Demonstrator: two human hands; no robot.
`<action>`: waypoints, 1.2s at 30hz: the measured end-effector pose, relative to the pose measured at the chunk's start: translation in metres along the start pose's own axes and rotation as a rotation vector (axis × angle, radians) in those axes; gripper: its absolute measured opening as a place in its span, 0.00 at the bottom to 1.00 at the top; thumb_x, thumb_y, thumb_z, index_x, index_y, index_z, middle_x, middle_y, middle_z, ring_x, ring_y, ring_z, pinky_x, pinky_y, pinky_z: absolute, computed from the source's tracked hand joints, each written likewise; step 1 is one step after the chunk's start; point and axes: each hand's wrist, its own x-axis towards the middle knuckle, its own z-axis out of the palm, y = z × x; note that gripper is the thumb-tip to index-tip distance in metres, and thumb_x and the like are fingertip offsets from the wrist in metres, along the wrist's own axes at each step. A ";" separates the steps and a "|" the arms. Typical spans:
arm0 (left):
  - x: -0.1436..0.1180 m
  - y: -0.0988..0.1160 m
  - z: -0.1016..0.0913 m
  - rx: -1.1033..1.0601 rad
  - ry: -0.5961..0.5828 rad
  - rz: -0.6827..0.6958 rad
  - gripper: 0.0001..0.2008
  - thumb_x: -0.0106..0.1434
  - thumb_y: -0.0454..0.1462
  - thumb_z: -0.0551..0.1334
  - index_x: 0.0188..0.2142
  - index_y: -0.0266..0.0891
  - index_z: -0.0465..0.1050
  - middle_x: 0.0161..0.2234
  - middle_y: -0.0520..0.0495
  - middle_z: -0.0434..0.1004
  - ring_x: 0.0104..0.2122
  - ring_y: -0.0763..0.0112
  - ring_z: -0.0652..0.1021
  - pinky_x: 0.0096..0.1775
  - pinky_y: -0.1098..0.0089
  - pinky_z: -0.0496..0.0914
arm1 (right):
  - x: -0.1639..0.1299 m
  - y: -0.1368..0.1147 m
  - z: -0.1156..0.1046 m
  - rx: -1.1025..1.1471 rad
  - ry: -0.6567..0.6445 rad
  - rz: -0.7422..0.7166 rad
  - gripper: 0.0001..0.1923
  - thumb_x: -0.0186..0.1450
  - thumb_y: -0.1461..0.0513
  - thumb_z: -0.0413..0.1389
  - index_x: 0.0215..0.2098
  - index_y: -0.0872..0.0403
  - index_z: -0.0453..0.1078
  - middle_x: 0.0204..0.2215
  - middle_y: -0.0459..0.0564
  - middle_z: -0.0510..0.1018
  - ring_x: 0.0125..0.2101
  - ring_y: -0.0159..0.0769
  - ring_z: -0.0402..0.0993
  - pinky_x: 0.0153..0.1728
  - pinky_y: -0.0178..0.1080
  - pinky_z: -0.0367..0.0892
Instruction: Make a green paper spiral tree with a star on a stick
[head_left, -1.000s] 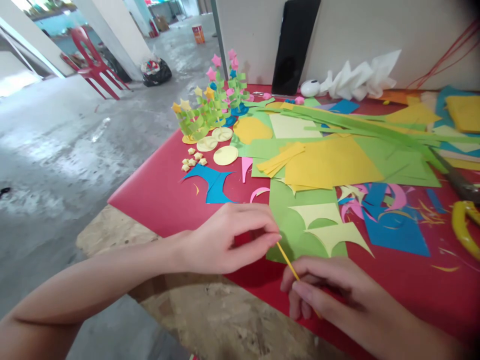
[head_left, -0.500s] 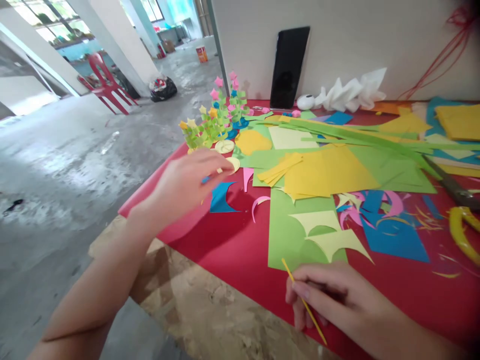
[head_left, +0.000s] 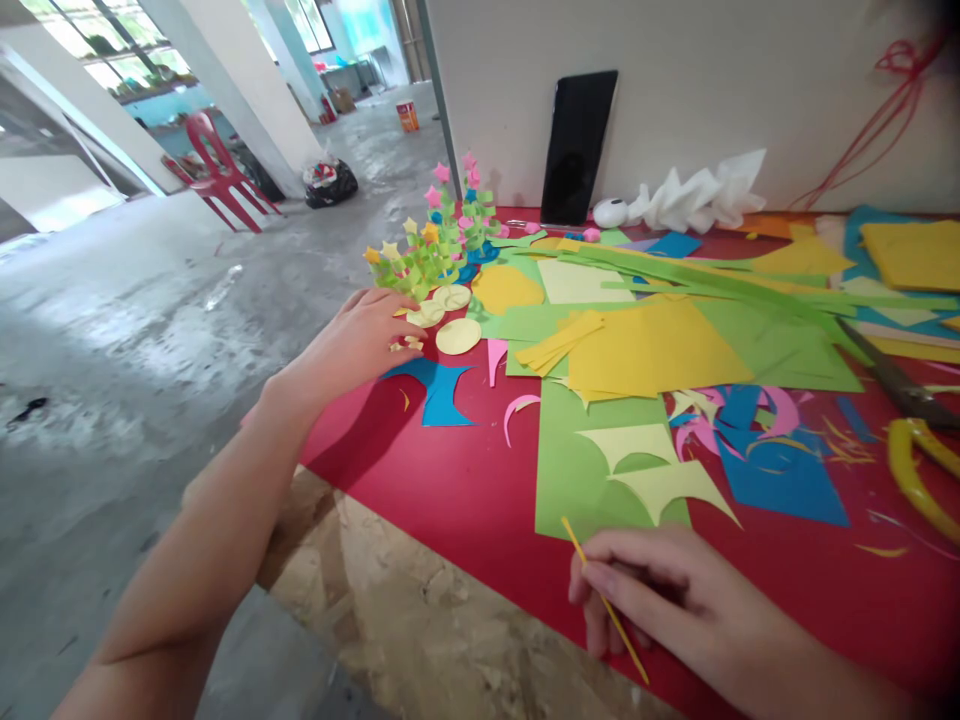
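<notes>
The right hand has its grip closed, thumb against fingers, on a thin, straight yellow stick. The stick slants across the pinch, its upper end standing out past the fingers and its lower end pointing down toward the near edge of the red-covered worktop. The left hand is stretched out to the far left, palm down, its fingers bent and a little apart over a group of small, puffy cream stars; whether its grip has taken one between the fingertips, I cannot tell.

Just beside those fingertips lie flat, round pale yellow paper discs, and nearer the body a blue paper offcut with curved edges. Behind the left hand stands a cluster of curled green paper stems topped with pink, yellow and orange stars.

Beyond the right hand, a light green paper sheet lies flat, partly under pale yellow offcuts with rounded cutouts. Farther back, a yellow paper sheet overlaps more green paper. Scissors with yellow handles lie at the right edge. At the back, a black, flat rectangular phone leans against the pale wall, left of a twisted white tissue.
</notes>
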 end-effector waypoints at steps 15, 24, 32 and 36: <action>-0.024 0.091 0.040 -0.238 -0.167 0.398 0.09 0.58 0.36 0.62 0.38 0.34 0.74 0.36 0.44 0.76 0.38 0.70 0.74 0.42 0.70 0.68 | 0.002 -0.004 -0.006 0.162 -0.001 0.008 0.18 0.62 0.51 0.50 0.27 0.57 0.66 0.22 0.48 0.74 0.22 0.26 0.65 0.23 0.29 0.60; -0.043 0.124 0.064 -0.684 -0.227 0.292 0.08 0.60 0.31 0.58 0.38 0.35 0.75 0.37 0.42 0.78 0.40 0.68 0.75 0.49 0.61 0.66 | 0.003 -0.003 -0.005 0.189 0.101 -0.058 0.18 0.62 0.50 0.50 0.30 0.56 0.69 0.17 0.44 0.67 0.16 0.23 0.59 0.17 0.28 0.53; -0.057 0.151 0.068 -1.263 -0.364 -0.230 0.04 0.57 0.33 0.63 0.32 0.39 0.78 0.40 0.48 0.73 0.25 0.79 0.74 0.28 0.74 0.72 | -0.004 -0.012 0.001 0.212 0.112 -0.113 0.16 0.63 0.53 0.49 0.28 0.57 0.69 0.20 0.46 0.71 0.16 0.23 0.64 0.19 0.28 0.59; -0.048 0.160 0.072 -1.389 -0.382 -0.353 0.04 0.57 0.33 0.63 0.28 0.38 0.78 0.37 0.51 0.75 0.25 0.83 0.74 0.29 0.79 0.70 | -0.013 -0.019 -0.003 0.129 0.212 -0.134 0.14 0.63 0.56 0.48 0.29 0.56 0.69 0.18 0.42 0.69 0.16 0.23 0.64 0.20 0.28 0.61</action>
